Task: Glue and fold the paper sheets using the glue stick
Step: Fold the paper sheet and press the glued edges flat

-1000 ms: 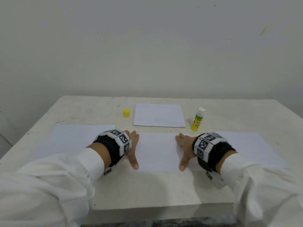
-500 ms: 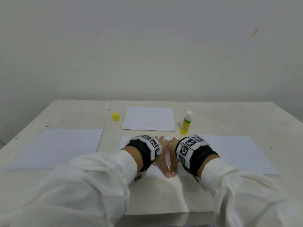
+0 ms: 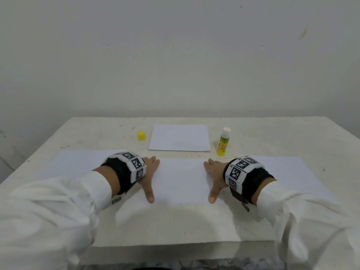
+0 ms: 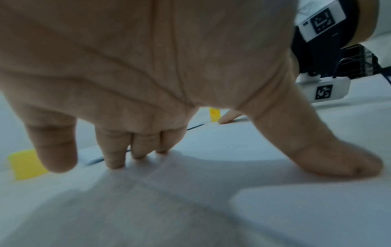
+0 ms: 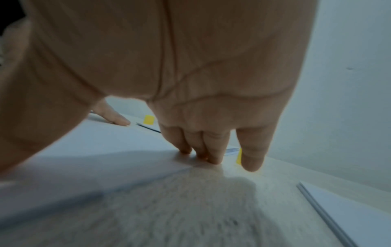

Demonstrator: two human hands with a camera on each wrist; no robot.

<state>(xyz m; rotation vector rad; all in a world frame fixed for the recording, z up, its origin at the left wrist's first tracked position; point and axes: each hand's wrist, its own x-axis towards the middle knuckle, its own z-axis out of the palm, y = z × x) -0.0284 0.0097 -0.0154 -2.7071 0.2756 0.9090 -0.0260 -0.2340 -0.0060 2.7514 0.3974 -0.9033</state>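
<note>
A bare, studio-like workroom: a plain white wall [image 3: 175, 55] at twelve o'clock behind a scuffed white table [image 3: 272, 137].

Loose white long sleeves [image 3: 58, 201] on both arms, black wrist straps [image 3: 253, 182], white blocky bands [image 3: 134, 166] printed with black square markers, thin dark cable [image 4: 338, 66] by right wrist unit

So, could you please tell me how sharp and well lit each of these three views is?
Head view: evenly lit and sharp, a soft shadow on the table near the person. Left wrist view: dim, the left hand fills the top, foreground paper blurred. Right wrist view: dim too, the right hand looms large, tabletop smeared.
</note>
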